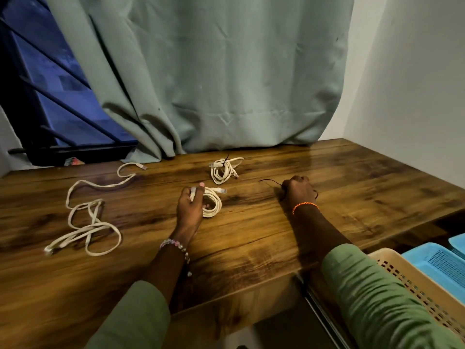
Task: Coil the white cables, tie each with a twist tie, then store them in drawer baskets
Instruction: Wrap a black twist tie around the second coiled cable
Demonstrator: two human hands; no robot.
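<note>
While the left hand (189, 207) grips a coiled white cable (211, 203) at mid-worktop, its fingers (201, 185) are curled round the near-left side of the coil, thumb over the top, w/ one plug end poking out to the right. The coil rests on the wooden worktop (352, 187). Right hand (298, 191) sits just to the right, apart from the coil, fingers curled into a fist and pinching a thin dark twist tie (270, 182) whose end sticks out to the left. Behind both hands lies a tied cable (224, 170), already bundled w/ a dark tie at its top. Well to the left sprawls a loose cable (86, 217), uncoiled, one plug end near the curtain (214, 71). At the right edge, below worktop level, sit a beige basket (412, 290) and, beside it, a blue basket (437, 263). Both arms wear green sleeves; beaded bracelet on left wrist, orange band on right. No readable writing or brand marks anywhere.
</note>
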